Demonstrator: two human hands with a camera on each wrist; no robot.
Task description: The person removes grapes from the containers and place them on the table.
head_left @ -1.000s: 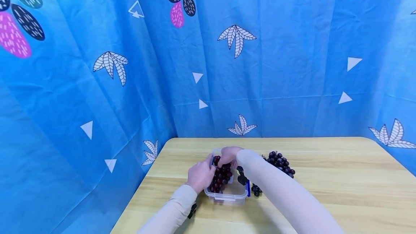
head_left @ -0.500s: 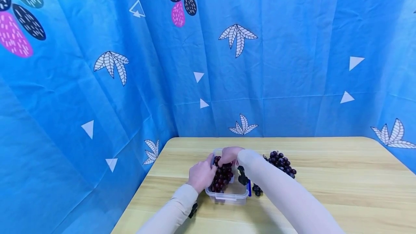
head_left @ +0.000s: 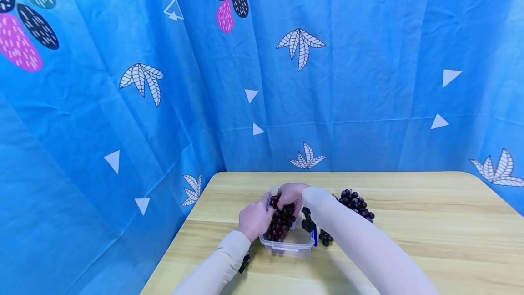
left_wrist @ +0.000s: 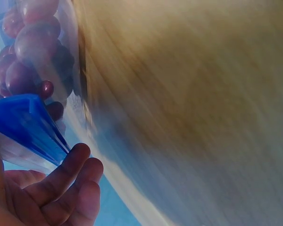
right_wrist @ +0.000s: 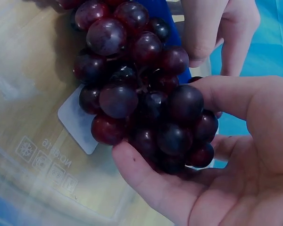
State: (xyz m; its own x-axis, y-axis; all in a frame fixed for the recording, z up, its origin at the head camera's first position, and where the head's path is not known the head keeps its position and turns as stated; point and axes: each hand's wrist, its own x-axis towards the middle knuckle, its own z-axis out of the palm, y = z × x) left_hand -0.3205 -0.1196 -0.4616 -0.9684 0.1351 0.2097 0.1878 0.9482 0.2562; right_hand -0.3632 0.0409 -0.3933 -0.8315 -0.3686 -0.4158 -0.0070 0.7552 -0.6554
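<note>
A clear plastic food container [head_left: 286, 248] with blue latches stands on the table. Along its left side lies a bunch of dark red grapes [head_left: 280, 223]. My right hand [head_left: 291, 195] reaches into the far end, and its thumb and fingers hold the end of that bunch, as the right wrist view shows. My left hand [head_left: 253, 221] grips the container's left side. In the left wrist view its fingers [left_wrist: 78, 155] are outside, against the lowered blue latch [left_wrist: 30, 120]. A white label [right_wrist: 80, 120] shows beside the grapes.
Darker grapes [head_left: 355, 201] lie on the wooden table [head_left: 430, 231] right of the container, partly hidden by the right forearm. A blue latch [head_left: 315, 236] hangs at the container's right side. A blue patterned curtain [head_left: 368, 81] borders the table behind and at left.
The right hand shifts very slightly at the grapes, and the view drifts a little. The left hand keeps its place on the container, and both hands keep their hold.
</note>
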